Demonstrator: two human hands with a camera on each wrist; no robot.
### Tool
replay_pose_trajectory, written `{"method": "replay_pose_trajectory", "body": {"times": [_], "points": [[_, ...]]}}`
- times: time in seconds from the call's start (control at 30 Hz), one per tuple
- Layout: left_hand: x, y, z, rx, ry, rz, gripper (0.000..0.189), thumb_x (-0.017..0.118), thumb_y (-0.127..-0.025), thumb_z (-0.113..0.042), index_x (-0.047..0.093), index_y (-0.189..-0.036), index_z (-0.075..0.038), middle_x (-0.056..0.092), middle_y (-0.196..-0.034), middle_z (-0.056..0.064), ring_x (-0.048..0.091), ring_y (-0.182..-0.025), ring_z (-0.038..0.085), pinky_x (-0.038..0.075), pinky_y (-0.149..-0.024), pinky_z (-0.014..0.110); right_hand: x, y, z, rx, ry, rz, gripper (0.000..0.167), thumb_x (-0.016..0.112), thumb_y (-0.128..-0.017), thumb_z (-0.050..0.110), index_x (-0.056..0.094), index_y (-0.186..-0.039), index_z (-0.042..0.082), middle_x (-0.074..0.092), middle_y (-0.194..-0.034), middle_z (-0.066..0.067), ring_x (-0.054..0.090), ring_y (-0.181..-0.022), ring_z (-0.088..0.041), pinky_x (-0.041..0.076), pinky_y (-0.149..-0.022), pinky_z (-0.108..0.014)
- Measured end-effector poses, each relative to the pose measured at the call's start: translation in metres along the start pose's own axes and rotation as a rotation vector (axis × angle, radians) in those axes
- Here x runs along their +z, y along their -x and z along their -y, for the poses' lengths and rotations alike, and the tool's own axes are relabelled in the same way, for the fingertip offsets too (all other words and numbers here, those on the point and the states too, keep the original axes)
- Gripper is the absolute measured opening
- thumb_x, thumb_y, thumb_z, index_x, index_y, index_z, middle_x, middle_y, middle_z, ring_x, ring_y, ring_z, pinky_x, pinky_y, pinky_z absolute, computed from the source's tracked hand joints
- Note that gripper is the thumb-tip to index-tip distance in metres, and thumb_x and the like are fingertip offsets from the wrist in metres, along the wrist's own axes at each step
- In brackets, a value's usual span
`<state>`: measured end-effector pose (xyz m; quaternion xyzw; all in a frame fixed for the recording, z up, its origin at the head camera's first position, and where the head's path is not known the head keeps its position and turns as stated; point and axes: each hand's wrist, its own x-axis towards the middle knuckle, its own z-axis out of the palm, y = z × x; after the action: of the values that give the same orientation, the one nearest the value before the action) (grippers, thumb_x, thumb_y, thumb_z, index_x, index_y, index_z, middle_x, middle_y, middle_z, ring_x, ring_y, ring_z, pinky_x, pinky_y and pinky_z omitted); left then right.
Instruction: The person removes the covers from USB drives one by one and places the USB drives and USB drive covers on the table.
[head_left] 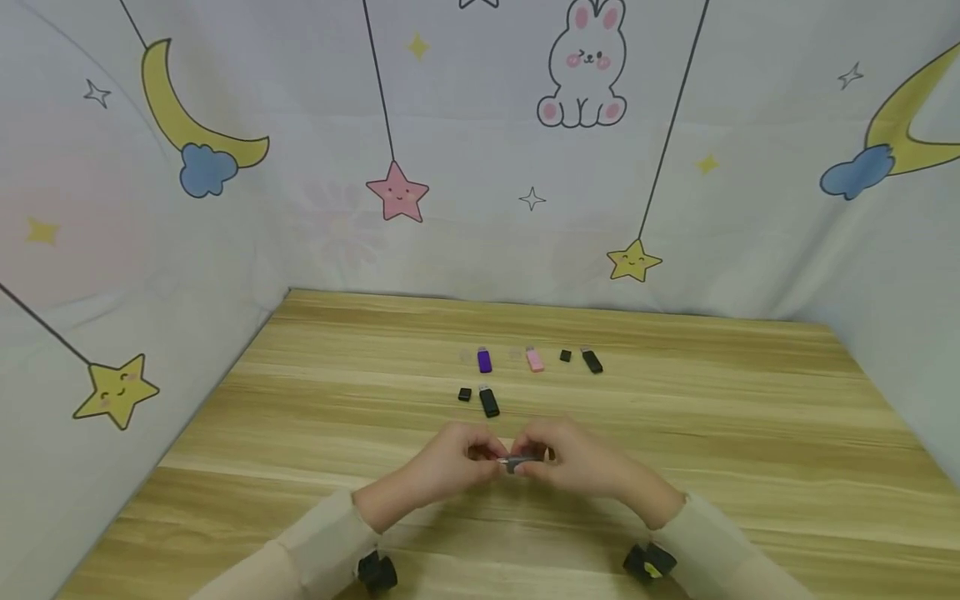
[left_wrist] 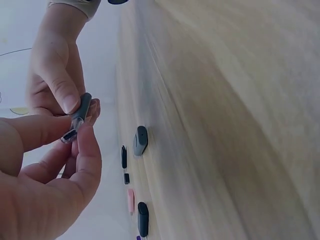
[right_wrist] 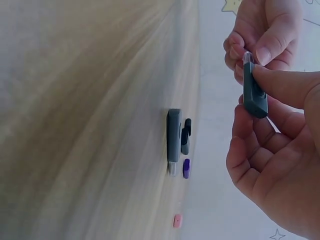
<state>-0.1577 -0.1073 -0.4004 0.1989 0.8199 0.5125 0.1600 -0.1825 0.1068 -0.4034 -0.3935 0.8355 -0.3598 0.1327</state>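
Note:
A small dark grey USB stick is held between both hands above the front-middle of the table. My right hand grips its body between thumb and fingers, as the right wrist view also shows on the dark body. From the other side my left hand pinches the stick's clear, shiny end between thumb and fingertips. Whether that end is a transparent cap or the plug itself, I cannot tell. Just beyond the hands lies a black USB stick with a black cap beside it.
Farther back lie a purple USB stick, a pink USB stick and another black USB stick. A clear cap lies by the purple one, and a black cap between the pink and black ones. Patterned cloth surrounds the wooden table.

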Motion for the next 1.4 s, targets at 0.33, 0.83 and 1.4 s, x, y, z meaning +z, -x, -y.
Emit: {"method": "replay_pose_trajectory", "body": {"times": [0.33, 0.83, 1.4], "points": [[0.009, 0.006, -0.002, -0.026, 0.106, -0.017, 0.012, 0.073, -0.083, -0.003, 0.071, -0.093, 0.004, 0.068, -0.085, 0.004, 0.060, -0.072, 0.007, 0.050, -0.063, 0.019, 0.005, 0.013, 0.006, -0.063, 0.009, -0.049, 0.009, 0.068, -0.091, 0.015, 0.072, -0.098, 0.015, 0.062, -0.085, 0.011, 0.047, -0.072, -0.001, 0.046, -0.061, -0.022], [0.015, 0.012, -0.005, -0.025, 0.101, 0.024, 0.010, 0.070, -0.086, -0.003, 0.072, -0.093, 0.003, 0.072, -0.088, 0.010, 0.062, -0.071, 0.008, 0.052, -0.063, 0.020, 0.012, 0.027, 0.005, -0.101, -0.078, -0.089, 0.020, 0.066, -0.092, 0.013, 0.073, -0.108, 0.005, 0.067, -0.094, 0.004, 0.048, -0.074, 0.001, 0.047, -0.063, -0.021], [0.019, 0.011, -0.003, 0.000, 0.124, 0.061, 0.009, 0.070, -0.085, -0.001, 0.074, -0.091, 0.004, 0.073, -0.092, 0.013, 0.064, -0.074, 0.006, 0.052, -0.064, 0.018, 0.015, 0.030, -0.007, -0.231, -0.181, -0.074, 0.022, 0.064, -0.092, 0.013, 0.072, -0.109, 0.001, 0.061, -0.081, 0.003, 0.045, -0.074, 0.001, 0.046, -0.063, -0.023]]}}
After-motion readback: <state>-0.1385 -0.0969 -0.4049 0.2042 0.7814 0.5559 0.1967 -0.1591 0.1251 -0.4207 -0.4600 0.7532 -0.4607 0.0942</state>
